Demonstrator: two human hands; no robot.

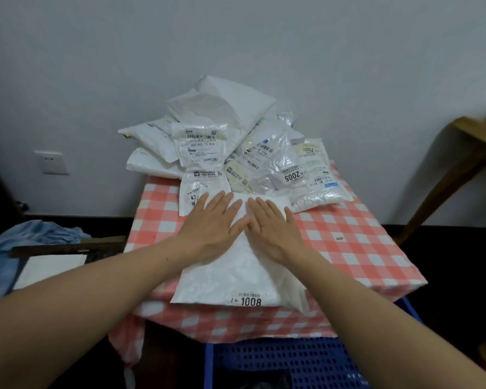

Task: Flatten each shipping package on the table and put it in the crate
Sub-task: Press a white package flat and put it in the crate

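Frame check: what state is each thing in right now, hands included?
left hand: open, flat, pressing the 1008 package
right hand: open, flat, pressing the same package
1008 package: wrinkled, lying at near edge of table, under both hands
package pile: heaped at the far edge, puffy, untouched
crate: below the near edge, partly hidden, contents unclear

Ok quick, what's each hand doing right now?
Left hand: open, pressing flat on the white package.
Right hand: open, pressing flat on it too.
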